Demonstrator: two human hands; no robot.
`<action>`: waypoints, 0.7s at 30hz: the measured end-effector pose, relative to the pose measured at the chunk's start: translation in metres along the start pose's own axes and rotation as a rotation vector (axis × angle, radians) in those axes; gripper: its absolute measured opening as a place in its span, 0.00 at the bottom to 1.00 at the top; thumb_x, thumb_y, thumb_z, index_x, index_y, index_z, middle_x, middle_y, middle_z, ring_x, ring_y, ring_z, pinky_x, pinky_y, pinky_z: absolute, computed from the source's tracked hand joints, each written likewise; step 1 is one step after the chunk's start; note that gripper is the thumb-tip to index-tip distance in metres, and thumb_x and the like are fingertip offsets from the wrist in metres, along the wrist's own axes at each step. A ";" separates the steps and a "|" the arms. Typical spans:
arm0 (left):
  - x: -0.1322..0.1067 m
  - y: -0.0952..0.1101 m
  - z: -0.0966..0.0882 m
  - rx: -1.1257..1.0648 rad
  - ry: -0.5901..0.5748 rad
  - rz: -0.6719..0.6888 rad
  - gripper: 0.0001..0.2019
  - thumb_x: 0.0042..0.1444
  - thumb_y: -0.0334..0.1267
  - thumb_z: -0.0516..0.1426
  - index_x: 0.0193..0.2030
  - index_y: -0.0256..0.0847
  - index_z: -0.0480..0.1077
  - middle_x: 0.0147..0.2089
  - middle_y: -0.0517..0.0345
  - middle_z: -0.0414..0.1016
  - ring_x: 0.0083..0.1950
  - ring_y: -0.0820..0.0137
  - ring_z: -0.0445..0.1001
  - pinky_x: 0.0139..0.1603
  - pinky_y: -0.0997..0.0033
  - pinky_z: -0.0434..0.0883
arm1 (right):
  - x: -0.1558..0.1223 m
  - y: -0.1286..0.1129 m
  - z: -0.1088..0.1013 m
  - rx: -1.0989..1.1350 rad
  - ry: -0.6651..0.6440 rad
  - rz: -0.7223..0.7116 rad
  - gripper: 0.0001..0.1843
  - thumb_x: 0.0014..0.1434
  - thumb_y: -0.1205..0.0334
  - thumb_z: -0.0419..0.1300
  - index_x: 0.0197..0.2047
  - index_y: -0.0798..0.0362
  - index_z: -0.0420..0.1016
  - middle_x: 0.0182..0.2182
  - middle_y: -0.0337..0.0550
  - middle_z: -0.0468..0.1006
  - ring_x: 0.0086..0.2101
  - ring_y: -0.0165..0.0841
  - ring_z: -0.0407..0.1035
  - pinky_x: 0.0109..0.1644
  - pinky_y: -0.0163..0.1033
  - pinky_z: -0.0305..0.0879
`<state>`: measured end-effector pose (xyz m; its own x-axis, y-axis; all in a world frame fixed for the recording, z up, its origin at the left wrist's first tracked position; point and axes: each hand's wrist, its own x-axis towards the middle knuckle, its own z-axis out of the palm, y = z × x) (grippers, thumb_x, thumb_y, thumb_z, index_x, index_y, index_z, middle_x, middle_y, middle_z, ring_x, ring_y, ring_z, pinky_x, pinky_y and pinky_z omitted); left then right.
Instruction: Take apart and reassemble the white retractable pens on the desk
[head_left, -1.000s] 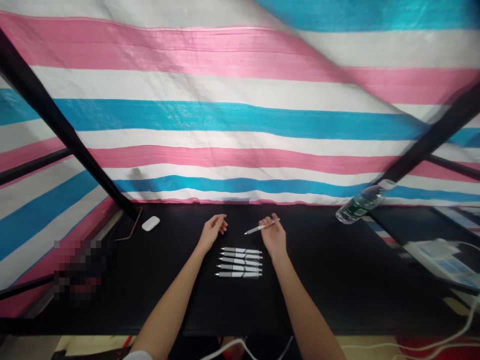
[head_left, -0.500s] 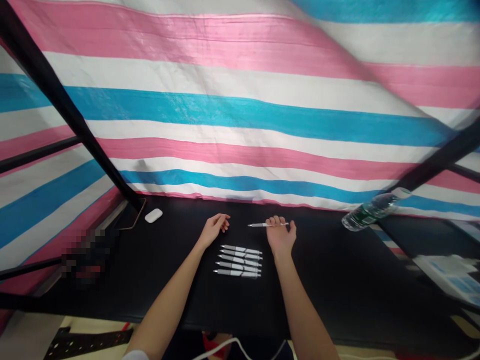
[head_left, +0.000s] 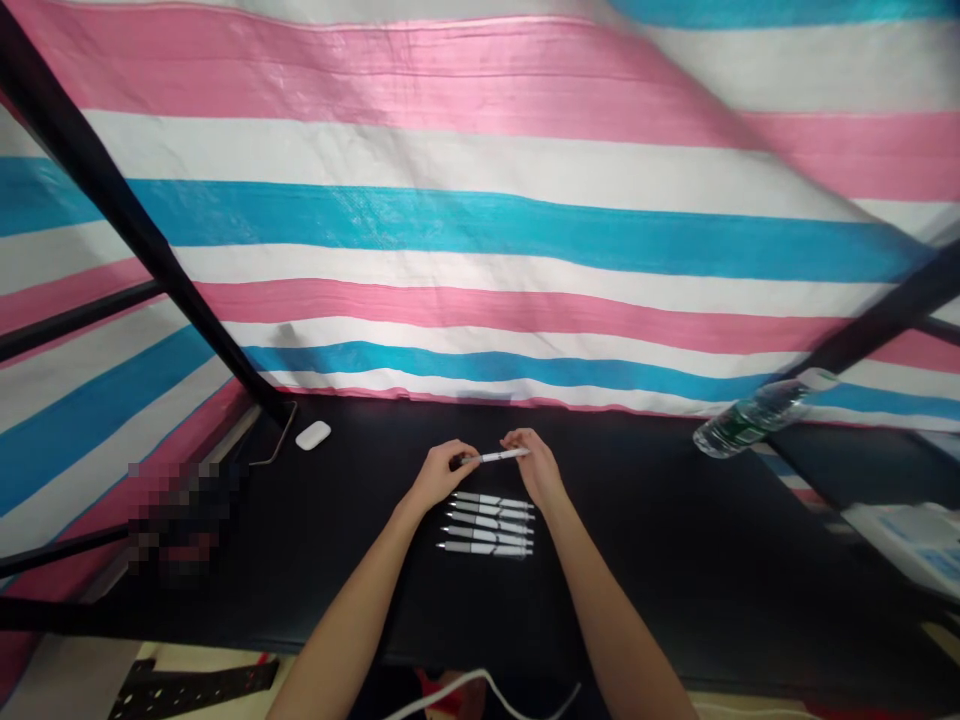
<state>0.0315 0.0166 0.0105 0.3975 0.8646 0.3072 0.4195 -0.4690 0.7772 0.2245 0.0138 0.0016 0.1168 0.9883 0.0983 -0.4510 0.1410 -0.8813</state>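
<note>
A white pen (head_left: 495,456) lies level across the gap between my hands, above the table. My left hand (head_left: 442,475) pinches its left end, and the fingertips of my right hand (head_left: 536,468) hold its right end. Just below my hands, several white pens with dark details (head_left: 487,525) lie side by side in a tight row on the black table top (head_left: 300,560). They point the same way, and neither hand touches them.
A small white oval object (head_left: 313,435) and a dark flat device (head_left: 271,435) sit at the table's far left. A plastic water bottle (head_left: 761,415) is at the far right edge. Striped tarpaulin and black poles stand behind. A white cable (head_left: 465,690) runs below the front edge.
My right hand has moved left, toward my left hand. The pen, earlier in my right hand alone, is now held at both ends by both hands. The view has shifted slightly.
</note>
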 end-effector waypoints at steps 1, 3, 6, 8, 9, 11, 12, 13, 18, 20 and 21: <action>0.000 -0.003 -0.003 0.038 -0.018 0.004 0.08 0.57 0.41 0.57 0.36 0.40 0.75 0.34 0.56 0.75 0.35 0.70 0.69 0.39 0.70 0.65 | 0.000 0.002 -0.003 -0.153 0.023 -0.034 0.09 0.54 0.54 0.57 0.29 0.51 0.70 0.27 0.38 0.72 0.31 0.33 0.68 0.43 0.43 0.67; 0.001 -0.010 -0.007 0.122 -0.053 0.009 0.07 0.56 0.39 0.58 0.35 0.40 0.75 0.35 0.55 0.76 0.38 0.68 0.70 0.43 0.67 0.65 | -0.001 0.005 -0.007 -0.496 0.026 -0.112 0.10 0.56 0.56 0.55 0.29 0.51 0.72 0.25 0.39 0.73 0.29 0.33 0.68 0.38 0.40 0.65; 0.001 -0.012 -0.009 0.190 -0.092 0.010 0.09 0.56 0.41 0.58 0.40 0.41 0.76 0.38 0.54 0.77 0.41 0.66 0.70 0.46 0.65 0.65 | -0.005 0.009 -0.010 -0.879 -0.049 -0.256 0.11 0.57 0.60 0.52 0.30 0.51 0.73 0.26 0.41 0.74 0.30 0.34 0.67 0.38 0.39 0.63; 0.001 -0.008 -0.008 0.221 -0.111 0.017 0.12 0.57 0.43 0.57 0.44 0.42 0.75 0.41 0.54 0.77 0.43 0.65 0.70 0.47 0.63 0.64 | -0.006 0.010 -0.009 -0.994 -0.097 -0.326 0.11 0.58 0.62 0.51 0.30 0.51 0.74 0.27 0.42 0.74 0.32 0.34 0.66 0.39 0.39 0.62; 0.000 -0.004 -0.006 0.241 -0.126 0.026 0.13 0.58 0.44 0.56 0.45 0.43 0.75 0.42 0.54 0.77 0.44 0.64 0.69 0.48 0.62 0.64 | -0.007 0.009 -0.009 -1.025 -0.115 -0.342 0.12 0.58 0.63 0.51 0.30 0.51 0.74 0.27 0.42 0.74 0.32 0.35 0.66 0.39 0.39 0.62; -0.002 0.006 -0.003 0.277 -0.170 0.046 0.14 0.60 0.46 0.53 0.45 0.44 0.75 0.44 0.54 0.76 0.45 0.64 0.69 0.48 0.61 0.63 | -0.007 0.008 -0.009 -1.055 -0.139 -0.343 0.12 0.59 0.64 0.50 0.30 0.51 0.74 0.27 0.42 0.75 0.32 0.34 0.66 0.39 0.39 0.61; -0.003 0.011 -0.001 0.285 -0.212 0.064 0.15 0.61 0.46 0.52 0.45 0.43 0.75 0.44 0.53 0.76 0.45 0.64 0.69 0.49 0.61 0.63 | -0.007 0.007 -0.009 -1.064 -0.149 -0.337 0.12 0.59 0.65 0.50 0.29 0.51 0.74 0.27 0.41 0.75 0.32 0.34 0.66 0.39 0.39 0.61; -0.004 0.017 0.000 0.289 -0.251 0.088 0.15 0.62 0.46 0.51 0.44 0.43 0.75 0.43 0.53 0.76 0.45 0.64 0.69 0.49 0.60 0.63 | -0.008 0.006 -0.009 -1.074 -0.158 -0.332 0.13 0.59 0.65 0.51 0.28 0.51 0.74 0.26 0.40 0.75 0.31 0.33 0.66 0.39 0.38 0.60; -0.015 0.038 0.003 0.282 -0.340 0.121 0.19 0.61 0.50 0.51 0.53 0.43 0.71 0.49 0.50 0.74 0.50 0.62 0.68 0.54 0.58 0.64 | -0.008 0.005 -0.008 -1.115 -0.166 -0.316 0.17 0.61 0.64 0.51 0.23 0.51 0.72 0.22 0.38 0.72 0.27 0.31 0.65 0.38 0.38 0.58; -0.026 0.040 0.004 0.300 -0.357 0.122 0.27 0.57 0.55 0.54 0.60 0.43 0.65 0.56 0.48 0.70 0.56 0.59 0.66 0.58 0.56 0.62 | -0.009 0.005 -0.007 -1.137 -0.195 -0.305 0.18 0.62 0.63 0.52 0.22 0.51 0.73 0.21 0.37 0.71 0.27 0.30 0.65 0.38 0.38 0.57; -0.033 0.040 0.004 0.317 -0.371 0.132 0.33 0.54 0.57 0.56 0.63 0.45 0.61 0.60 0.47 0.67 0.60 0.57 0.63 0.60 0.54 0.61 | -0.009 0.004 -0.006 -1.154 -0.216 -0.300 0.18 0.63 0.62 0.52 0.22 0.51 0.73 0.20 0.37 0.71 0.27 0.30 0.65 0.39 0.38 0.57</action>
<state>0.0387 -0.0314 0.0293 0.7032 0.6988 0.1310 0.5502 -0.6516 0.5222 0.2271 0.0049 -0.0055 -0.1182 0.9301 0.3477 0.6355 0.3399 -0.6933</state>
